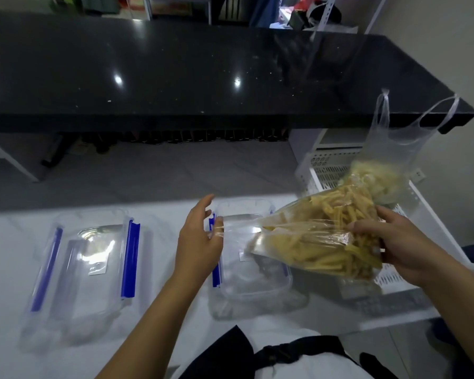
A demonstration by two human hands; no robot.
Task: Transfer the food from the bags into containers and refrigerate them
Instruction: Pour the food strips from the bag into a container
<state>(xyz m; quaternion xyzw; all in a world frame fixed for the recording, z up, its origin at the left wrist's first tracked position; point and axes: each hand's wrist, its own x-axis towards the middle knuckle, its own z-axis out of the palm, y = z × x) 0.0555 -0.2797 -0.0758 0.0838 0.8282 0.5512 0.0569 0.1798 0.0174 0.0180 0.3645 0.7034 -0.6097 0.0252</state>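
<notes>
My right hand [394, 242] grips the bottom of a clear plastic bag of yellow fries [326, 242], tilted with its mouth toward the left. My left hand [200, 236] pinches the bag's open edge over a clear container [255, 280] with a blue clip on its left side. The container stands on the white table [6, 255]. A second clear container [93, 269] with blue clips lies to the left. Behind the fries bag, a thin plastic carrier bag [389, 160] holds pale food.
A white perforated rack [337, 170] stands at the table's right end. A black countertop [203, 72] runs across the far side, with grey floor between it and the table. A dark apron is at the bottom of the view.
</notes>
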